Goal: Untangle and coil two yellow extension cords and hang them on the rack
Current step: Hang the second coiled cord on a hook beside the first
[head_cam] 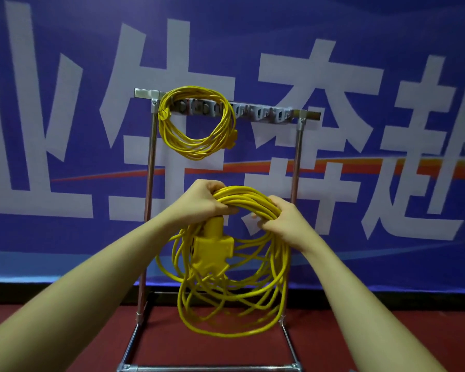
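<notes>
One yellow extension cord (196, 122) was found already coiled and hanging from the hook strip (258, 111) at the left end of the rack (297, 157), its loops draped below the top bar and its yellow plug end resting at the coil's right side. The second yellow extension cord (234, 280) was held in front of the rack, between its two uprights and below the hung coil. The left hand (204, 201) gripped the top of this bundle, its fingers curled around the gathered strands at the upper left. The right hand (285, 216) gripped the same bundle at the upper right, its fingers wrapped over the strands. The yellow socket block (212, 245) hung just below the left hand, against the loose loops. Those loops hung unevenly, reaching down towards the rack's base frame above the red floor (65, 326). A blue banner (65, 63) with large white characters stood behind the rack.
</notes>
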`<state>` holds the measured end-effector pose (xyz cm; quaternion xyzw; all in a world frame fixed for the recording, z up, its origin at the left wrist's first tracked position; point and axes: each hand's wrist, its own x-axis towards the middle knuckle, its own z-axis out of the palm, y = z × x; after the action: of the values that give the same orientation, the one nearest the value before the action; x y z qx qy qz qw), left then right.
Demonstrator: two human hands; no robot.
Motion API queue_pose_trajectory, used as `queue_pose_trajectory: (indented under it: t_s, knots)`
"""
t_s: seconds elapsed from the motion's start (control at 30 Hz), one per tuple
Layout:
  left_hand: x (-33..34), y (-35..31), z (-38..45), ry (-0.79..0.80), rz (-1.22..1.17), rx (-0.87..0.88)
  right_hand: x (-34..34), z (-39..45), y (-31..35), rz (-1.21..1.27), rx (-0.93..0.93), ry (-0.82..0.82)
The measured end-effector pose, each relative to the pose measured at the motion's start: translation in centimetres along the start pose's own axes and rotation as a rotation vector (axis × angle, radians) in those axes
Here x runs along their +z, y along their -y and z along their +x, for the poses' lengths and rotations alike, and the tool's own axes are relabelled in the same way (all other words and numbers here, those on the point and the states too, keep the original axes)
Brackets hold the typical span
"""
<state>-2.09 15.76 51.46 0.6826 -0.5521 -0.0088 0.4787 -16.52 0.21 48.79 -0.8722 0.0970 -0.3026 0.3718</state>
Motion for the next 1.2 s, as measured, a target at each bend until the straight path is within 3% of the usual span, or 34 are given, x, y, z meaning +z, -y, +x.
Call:
queue_pose_trajectory:
  t_s: [0.33,0.73,0.93,1.03,1.2]
  knots:
    - [-0.7,2.8,3.7,0.181,0.136,-0.019,-1.9,3.6,-1.2,-0.217,-0.001,0.126]
    - [2.0,11.2,18.9,-0.057,-0.053,0.032,-5.5,18.8,-8.3,-0.230,0.044,0.038]
    - [-1.6,6.8,25.5,-0.086,-0.117,0.061,-11.3,25.5,-3.9,-0.196,0.066,0.044]
    - [-4.2,3.5,29.3,-0.100,-0.133,-0.004,-14.7,28.8,-0.5,-0.172,0.080,0.061]
    - [-7.7,-0.8,35.2,-0.088,-0.002,-0.033,-19.5,33.5,3.5,-0.223,0.141,0.098]
